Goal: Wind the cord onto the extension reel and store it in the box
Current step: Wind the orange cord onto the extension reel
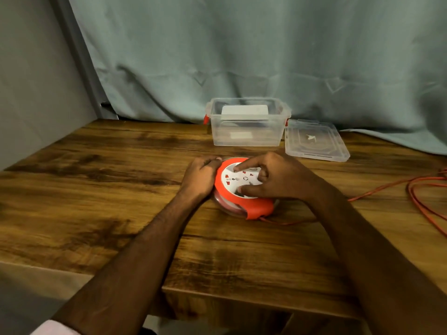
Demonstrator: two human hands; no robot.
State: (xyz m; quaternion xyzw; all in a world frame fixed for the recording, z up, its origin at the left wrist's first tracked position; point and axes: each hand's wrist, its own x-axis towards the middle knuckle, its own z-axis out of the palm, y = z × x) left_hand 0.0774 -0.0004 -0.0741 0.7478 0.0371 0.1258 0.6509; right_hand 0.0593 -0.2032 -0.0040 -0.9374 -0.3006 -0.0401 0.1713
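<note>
An orange extension reel (251,209) with a white socket face lies flat on the wooden table (96,189). My left hand (202,176) grips its left rim. My right hand (271,176) rests on top, fingers pressed on the white socket face. An orange cord (387,187) leaves the reel's near right side and runs in loose loops toward the table's right edge. Behind the reel stands a clear plastic box (246,124) with orange latches, open, with a white object inside.
The box's clear lid (316,141) lies flat to the right of the box. A grey-green curtain (242,56) hangs behind the table. A grey wall stands at the left. The table's front edge is close to me.
</note>
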